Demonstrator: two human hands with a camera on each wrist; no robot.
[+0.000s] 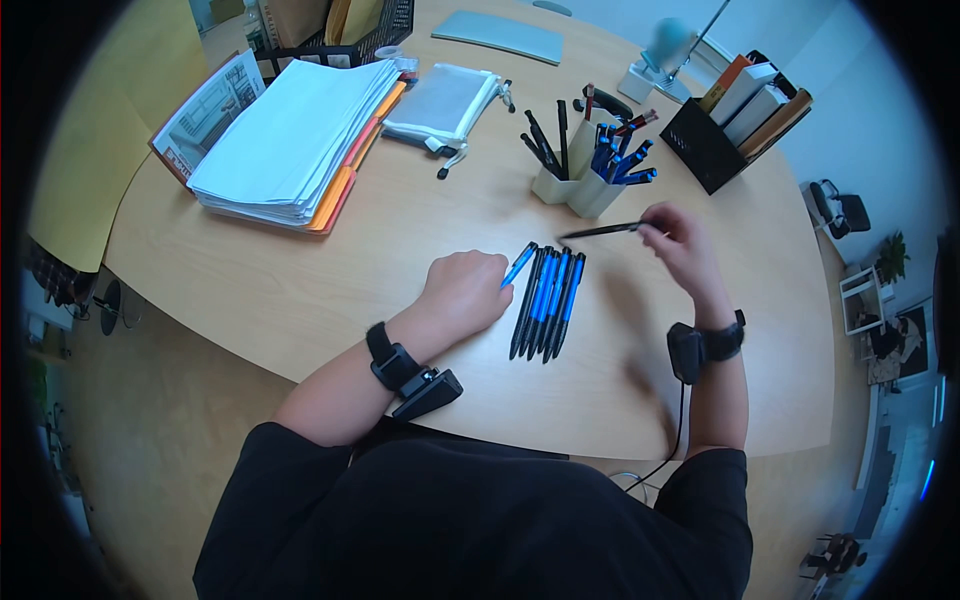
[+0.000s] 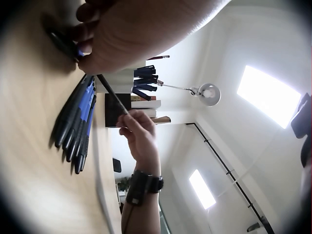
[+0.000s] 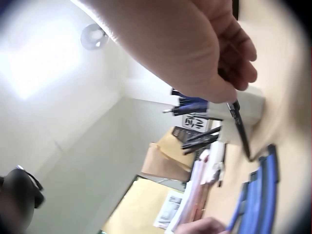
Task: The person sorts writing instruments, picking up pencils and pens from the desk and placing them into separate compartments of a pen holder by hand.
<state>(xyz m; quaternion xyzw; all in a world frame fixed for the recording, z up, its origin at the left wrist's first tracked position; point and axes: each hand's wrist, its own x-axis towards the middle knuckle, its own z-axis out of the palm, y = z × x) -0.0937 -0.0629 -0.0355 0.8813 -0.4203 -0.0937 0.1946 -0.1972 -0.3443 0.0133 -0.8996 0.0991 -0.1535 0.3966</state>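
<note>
My left hand (image 1: 465, 290) lies on the table and pinches a blue-and-black pen (image 1: 519, 264), slanted just left of a row of pens (image 1: 545, 308). Several blue-and-black pens lie there side by side, close together and roughly parallel, with their black ends towards me. In the air right of the row, my right hand (image 1: 682, 245) holds a dark pen (image 1: 600, 230) between thumb and fingers, its free end pointing left over the row's far end. The right wrist view shows this dark pen (image 3: 240, 127) slanting down beside the holder.
Behind the row stands a pale pen holder (image 1: 595, 197) with black, blue and red-brown pens. A white pouch (image 1: 440, 105) and a stack of papers (image 1: 290, 145) lie at the left. Far right is a black file box (image 1: 705, 150); a closed laptop (image 1: 498, 37) lies at the back.
</note>
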